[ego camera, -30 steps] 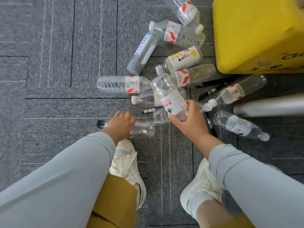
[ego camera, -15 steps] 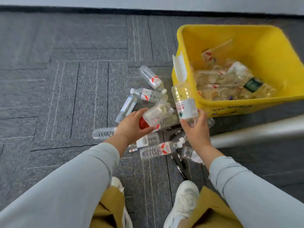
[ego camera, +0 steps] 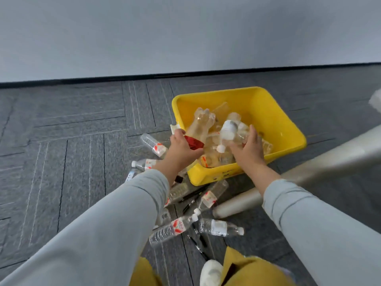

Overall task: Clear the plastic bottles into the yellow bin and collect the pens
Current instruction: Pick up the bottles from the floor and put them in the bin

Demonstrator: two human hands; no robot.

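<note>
The yellow bin (ego camera: pixel 268 112) stands on the carpet ahead and holds several clear plastic bottles. My left hand (ego camera: pixel 181 149) grips a clear bottle with a red label (ego camera: pixel 201 125) over the bin's near left corner. My right hand (ego camera: pixel 249 149) holds a second clear bottle with a white label (ego camera: pixel 229 131) above the bin's near wall. Several more bottles lie on the floor below my arms, one with a red and white label (ego camera: pixel 173 229) among them. Black pens (ego camera: pixel 192 196) lie between those bottles near the bin's front.
A pale metal table leg (ego camera: pixel 321 164) slants across the floor right of the bin, and a second pale tube (ego camera: pixel 237 203) lies beside the bottles. A grey wall with a dark skirting runs behind. My white shoe (ego camera: pixel 211 272) is at the bottom edge.
Both hands have carried their bottles up and forward from the floor pile to above the bin. The view has tilted up, so the wall now shows.
</note>
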